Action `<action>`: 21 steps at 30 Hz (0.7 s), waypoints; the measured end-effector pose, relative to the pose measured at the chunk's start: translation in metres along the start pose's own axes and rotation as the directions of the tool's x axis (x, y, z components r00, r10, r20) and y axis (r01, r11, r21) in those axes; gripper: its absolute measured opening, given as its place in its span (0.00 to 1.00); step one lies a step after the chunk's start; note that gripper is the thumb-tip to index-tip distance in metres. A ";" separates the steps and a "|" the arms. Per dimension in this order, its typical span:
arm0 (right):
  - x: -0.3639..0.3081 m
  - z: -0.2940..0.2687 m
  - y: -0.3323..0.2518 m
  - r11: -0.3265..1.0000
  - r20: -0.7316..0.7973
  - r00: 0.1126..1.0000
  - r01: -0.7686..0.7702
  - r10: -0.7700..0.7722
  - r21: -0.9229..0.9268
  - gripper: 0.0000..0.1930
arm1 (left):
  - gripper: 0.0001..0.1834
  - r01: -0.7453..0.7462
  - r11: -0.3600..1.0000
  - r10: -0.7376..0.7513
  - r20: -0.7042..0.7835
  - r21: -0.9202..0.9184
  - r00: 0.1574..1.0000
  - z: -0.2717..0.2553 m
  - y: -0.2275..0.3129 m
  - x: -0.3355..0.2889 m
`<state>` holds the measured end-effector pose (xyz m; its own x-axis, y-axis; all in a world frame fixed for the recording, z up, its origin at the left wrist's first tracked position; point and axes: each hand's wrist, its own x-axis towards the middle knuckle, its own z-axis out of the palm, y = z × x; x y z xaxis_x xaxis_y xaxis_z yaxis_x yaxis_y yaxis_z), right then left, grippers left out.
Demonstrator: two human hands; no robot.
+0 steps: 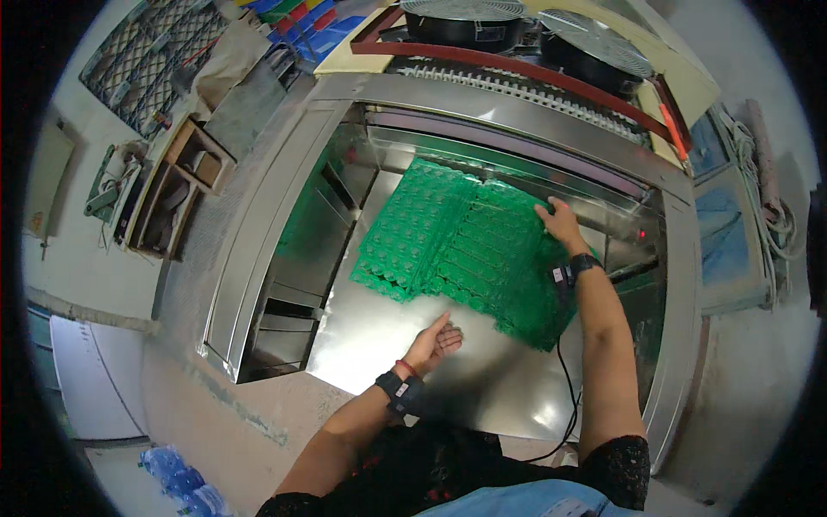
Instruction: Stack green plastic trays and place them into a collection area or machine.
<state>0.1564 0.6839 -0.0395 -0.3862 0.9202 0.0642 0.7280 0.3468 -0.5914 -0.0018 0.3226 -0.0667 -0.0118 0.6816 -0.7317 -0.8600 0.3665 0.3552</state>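
Note:
Green clear moulded plastic sheets (pixel 491 233) with rows of round and long pockets lie in overlapping stacks on a shiny metal bed. My right hand (pixel 564 226) is at their far right edge, thumb on top and fingers around the rim; part of its grip is hidden. Just in front of the near edge, my left hand (pixel 435 343) is open, palm turned up and thumb out, holding nothing. It is apart from the sheets. Each wrist wears a black strap with a small device.
A steel frame (pixel 250 250) with raised walls surrounds the metal bed (pixel 362 345). Two round fans (pixel 594 43) sit on top at the back. A black cable (pixel 568 379) hangs by my right forearm. Wooden boxes (pixel 194 164) stand at the left, coiled hoses (pixel 767 189) at the right.

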 end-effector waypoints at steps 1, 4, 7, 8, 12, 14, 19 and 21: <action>0.011 0.002 0.002 0.996 -0.015 0.998 0.062 -0.063 -0.057 0.35 | 0.38 0.002 1.000 -0.002 -0.003 0.005 1.000 0.005 0.000 0.000; 0.032 0.011 -0.016 0.982 0.144 0.986 0.110 -0.089 -0.151 0.36 | 0.38 -0.006 1.000 0.006 -0.021 -0.019 1.000 0.005 -0.002 0.002; 0.041 0.015 -0.035 0.978 0.258 0.965 0.094 -0.043 -0.186 0.37 | 0.38 -0.024 0.999 0.024 0.006 -0.037 1.000 0.003 -0.006 0.007; 0.042 0.018 -0.041 0.977 0.273 0.961 0.086 -0.031 -0.193 0.37 | 0.35 -0.029 0.998 0.030 0.008 -0.048 1.000 0.003 -0.006 0.010; 0.042 0.017 -0.031 0.972 0.235 0.972 0.036 0.020 -0.231 0.38 | 0.31 -0.036 0.998 0.036 -0.008 -0.056 0.999 0.017 -0.006 0.025; 0.037 0.018 -0.032 0.966 0.246 0.969 0.043 0.022 -0.257 0.38 | 0.28 -0.041 0.996 0.039 -0.019 -0.076 0.999 0.019 -0.004 0.032; 0.012 0.011 -0.011 0.944 0.236 0.967 -0.012 0.094 -0.329 0.42 | 0.27 -0.104 0.993 0.104 -0.001 -0.065 0.995 0.049 0.010 0.034; 0.000 0.003 -0.013 0.941 0.280 0.948 -0.051 0.151 -0.334 0.43 | 0.27 -0.134 0.988 0.132 -0.030 -0.079 0.991 0.057 0.015 0.032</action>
<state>0.1450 0.6791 -0.0335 -0.4147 0.8738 -0.2538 0.8942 0.3399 -0.2912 0.0138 0.3858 -0.0518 -0.1406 0.7050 -0.6951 -0.8881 0.2205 0.4033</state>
